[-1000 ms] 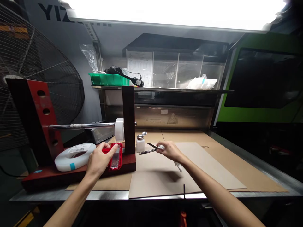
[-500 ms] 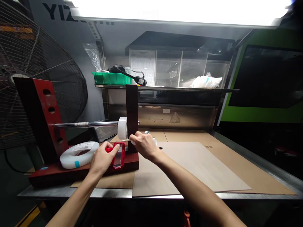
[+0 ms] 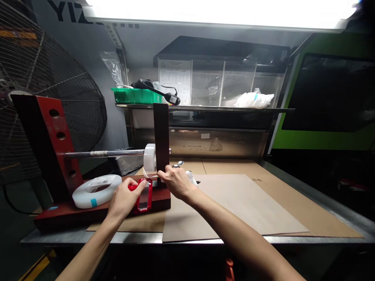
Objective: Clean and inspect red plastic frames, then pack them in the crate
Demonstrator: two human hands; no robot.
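Left hand (image 3: 124, 197): left of centre, thumb and fingers pinched on the red frame (image 3: 150, 197).
Red frame: held lower left of centre, its clear window uncovered.
Right hand (image 3: 177, 181): near centre, fingers curled closed on a thin item (image 3: 153, 176), too small to be identified.
Tape rolls: 1 small white roll (image 3: 149, 158) is carried on the metal rod (image 3: 125, 153); 1 larger roll (image 3: 83, 200) is laid at lower left.

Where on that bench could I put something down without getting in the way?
The pale cardboard sheet is bare between the right forearm and the brown cardboard; that brown strip is also free, up to the bench's metal edge. It's crowded on the left: the right hand, the left hand with a red frame, a large roll and the dark red stand.
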